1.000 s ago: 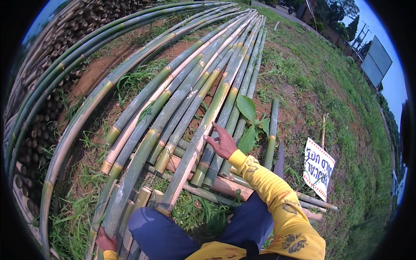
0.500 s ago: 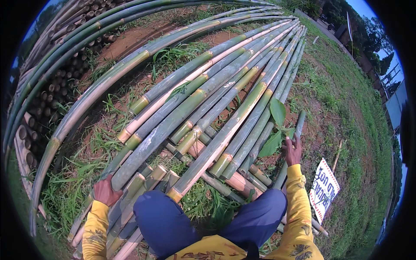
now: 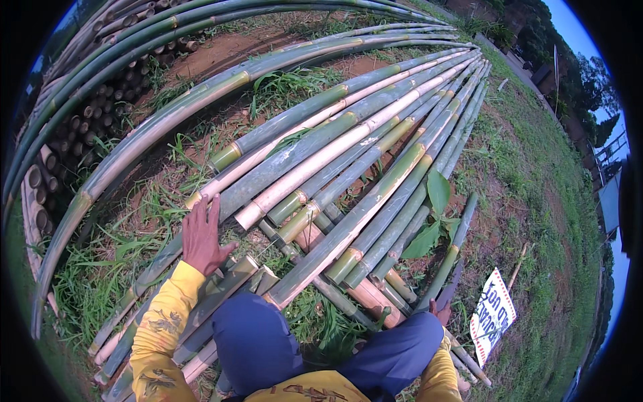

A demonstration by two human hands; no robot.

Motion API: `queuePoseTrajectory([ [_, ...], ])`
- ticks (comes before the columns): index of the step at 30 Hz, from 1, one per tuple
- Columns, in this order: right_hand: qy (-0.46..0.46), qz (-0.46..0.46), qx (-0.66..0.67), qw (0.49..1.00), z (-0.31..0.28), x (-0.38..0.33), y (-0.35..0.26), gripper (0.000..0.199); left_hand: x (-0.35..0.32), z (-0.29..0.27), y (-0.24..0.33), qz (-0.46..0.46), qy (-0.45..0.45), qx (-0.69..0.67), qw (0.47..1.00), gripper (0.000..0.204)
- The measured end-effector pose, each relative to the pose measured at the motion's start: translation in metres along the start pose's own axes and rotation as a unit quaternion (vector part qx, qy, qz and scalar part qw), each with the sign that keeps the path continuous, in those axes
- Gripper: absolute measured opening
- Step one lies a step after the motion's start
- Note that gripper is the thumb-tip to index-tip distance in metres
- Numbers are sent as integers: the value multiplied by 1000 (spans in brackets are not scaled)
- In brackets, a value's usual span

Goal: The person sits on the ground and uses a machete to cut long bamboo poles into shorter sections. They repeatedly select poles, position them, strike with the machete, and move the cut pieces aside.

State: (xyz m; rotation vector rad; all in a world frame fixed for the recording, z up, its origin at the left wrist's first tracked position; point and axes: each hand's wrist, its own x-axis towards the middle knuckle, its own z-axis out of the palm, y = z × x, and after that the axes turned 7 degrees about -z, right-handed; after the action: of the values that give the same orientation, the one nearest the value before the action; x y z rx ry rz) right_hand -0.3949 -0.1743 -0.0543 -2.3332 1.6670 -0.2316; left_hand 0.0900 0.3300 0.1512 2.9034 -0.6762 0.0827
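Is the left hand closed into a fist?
No, the left hand is open, its fingers stretched out.

Bamboo poles on grass mark an outdoor yard, perhaps roadside.

"Where's the left grip?"
"Ahead of the left knee and to its left, back of it showing, fingers stretched out, thumb apart."
"And the left forearm?"
"Left of that knee, angled forward."
"The right grip?"
"Well right of the same knee, mostly hidden; its pose is unclear."
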Motion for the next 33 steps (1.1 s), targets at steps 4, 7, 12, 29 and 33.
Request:
queuePoseTrajectory([
  [4,-53,47,14,997,25,-7,-2,89,3,1,-6,-22,-41,13,999,106],
  [7,-109,76,39,990,23,-19,-21,90,3,4,-17,-8,-52,3,999,90],
  [12,-118,59,-4,991,3,-30,-40,86,2,-1,-14,57,64,-143,986,57],
  [29,-22,-106,253,961,-32,74,-88,51,-30,-19,-78,-67,112,-220,967,28],
  [33,-89,-81,213,970,-78,91,-159,42,-27,-33,-61,-40,67,-114,990,33],
])
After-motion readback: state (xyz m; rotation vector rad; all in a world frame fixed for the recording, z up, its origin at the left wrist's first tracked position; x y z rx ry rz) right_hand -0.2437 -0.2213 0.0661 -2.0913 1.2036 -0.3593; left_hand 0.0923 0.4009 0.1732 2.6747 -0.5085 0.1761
